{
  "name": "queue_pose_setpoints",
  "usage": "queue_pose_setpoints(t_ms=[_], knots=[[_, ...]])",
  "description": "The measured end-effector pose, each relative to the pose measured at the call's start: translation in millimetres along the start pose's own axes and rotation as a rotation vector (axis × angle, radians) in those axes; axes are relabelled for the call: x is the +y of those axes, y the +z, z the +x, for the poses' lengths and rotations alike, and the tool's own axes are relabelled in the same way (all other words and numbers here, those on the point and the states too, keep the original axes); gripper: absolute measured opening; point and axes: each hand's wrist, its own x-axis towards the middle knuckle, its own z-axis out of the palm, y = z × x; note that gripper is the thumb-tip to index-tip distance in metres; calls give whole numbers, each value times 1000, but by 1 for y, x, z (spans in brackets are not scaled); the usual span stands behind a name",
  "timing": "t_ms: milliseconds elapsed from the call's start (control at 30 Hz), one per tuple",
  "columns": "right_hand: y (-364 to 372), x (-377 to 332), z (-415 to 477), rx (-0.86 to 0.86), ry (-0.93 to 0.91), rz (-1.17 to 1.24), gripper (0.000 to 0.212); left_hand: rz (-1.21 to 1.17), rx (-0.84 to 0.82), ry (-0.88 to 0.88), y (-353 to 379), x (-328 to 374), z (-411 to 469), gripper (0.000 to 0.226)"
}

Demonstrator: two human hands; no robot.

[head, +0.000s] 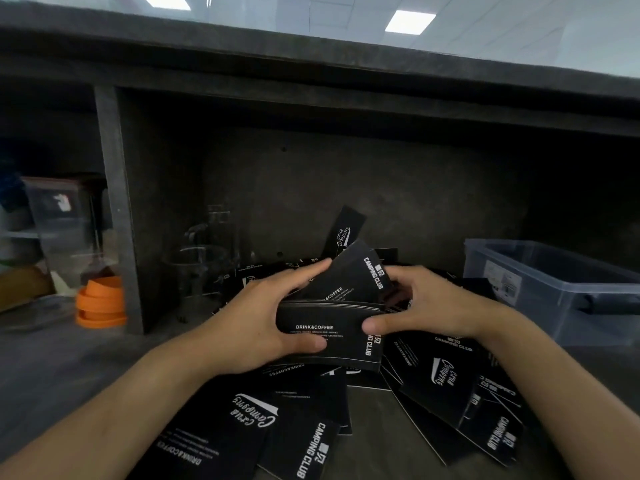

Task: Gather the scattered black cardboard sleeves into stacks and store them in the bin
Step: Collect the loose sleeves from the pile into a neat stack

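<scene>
Both hands hold a small stack of black cardboard sleeves (329, 332) with white print above the pile. My left hand (263, 317) grips its left end, thumb on the front, fingers behind. My right hand (426, 306) grips the right end, thumb pressed on the front face. One sleeve (353, 271) sticks up tilted out of the stack. Several loose sleeves (446, 379) lie scattered on the grey shelf surface below and around my hands. A clear plastic bin (554, 271) stands at the right, its inside mostly hidden.
A dark shelf recess encloses the work area, with a vertical divider (114, 202) at the left. Clear glass vessels (204, 258) stand behind the pile. Orange lids (102, 303) and a clear container (65, 216) sit left of the divider.
</scene>
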Motion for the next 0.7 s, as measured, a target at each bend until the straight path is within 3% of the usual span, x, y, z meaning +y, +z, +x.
queue_pose_setpoints(t_ms=[67, 200, 333, 400, 467, 567, 633, 700], knots=[[-4, -5, -3, -3, -20, -58, 43, 3, 16, 45, -1, 3, 0, 91], [3, -8, 1, 149, -95, -64, 86, 97, 12, 45, -10, -3, 1, 81], [15, -13, 4, 63, -69, -91, 58, 236, -130, 24, -11, -9, 1, 73], [22, -15, 3, -68, 83, -127, 68, 249, -136, 21, -9, -10, 2, 76], [28, -15, 4, -124, 151, 30, 75, 237, -97, 12, -10, -9, 2, 81], [28, -15, 9, -167, 108, 466, 73, 203, -94, 10, -9, -6, 0, 79], [26, -10, 15, -61, 97, 480, 69, 166, -117, 26, -8, -3, -1, 68], [21, 7, 19, 141, 125, 192, 60, 144, -136, 13, -9, -1, -1, 58]])
